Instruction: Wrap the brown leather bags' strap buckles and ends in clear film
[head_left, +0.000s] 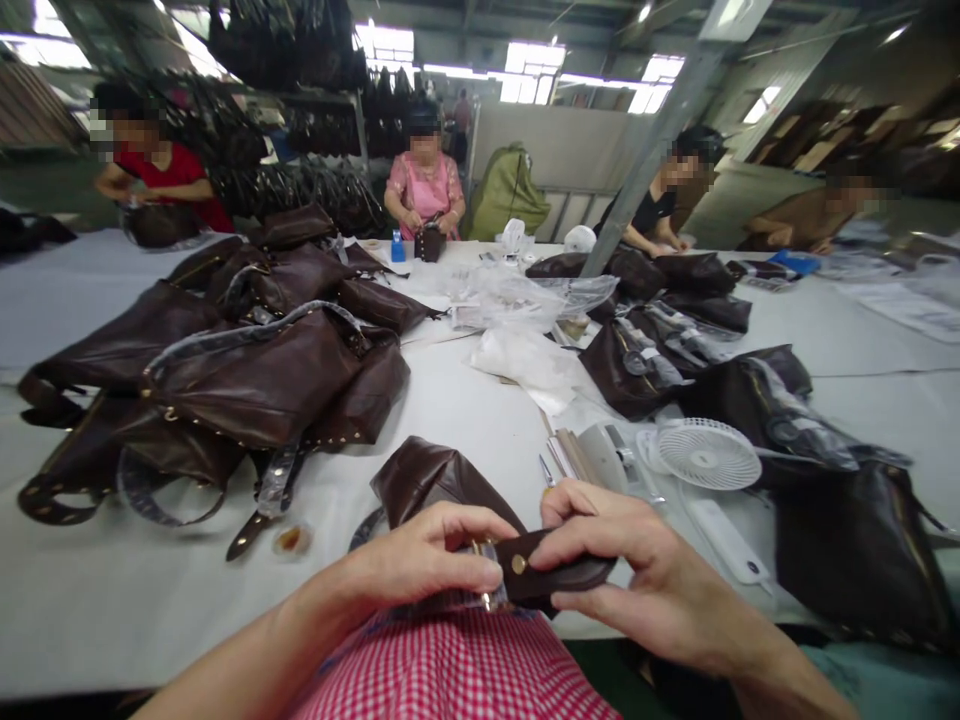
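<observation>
Presently gripped: a dark brown leather strap (pixel 555 572) bearing a brass stud (pixel 518 564), pinched closed between the left hand (pixel 424 560) and right hand (pixel 637 575).
Location: the strap is held above a white-covered worktable (pixel 225 600), just over a brown leather handbag (pixel 439 482).
Nearby: a white desk fan (pixel 709 453) is placed beyond the right hand.

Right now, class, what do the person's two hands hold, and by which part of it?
A dark brown leather tab with a brass stud: the right hand grips its rounded end, and the left hand pinches its metal-fitted end.
</observation>
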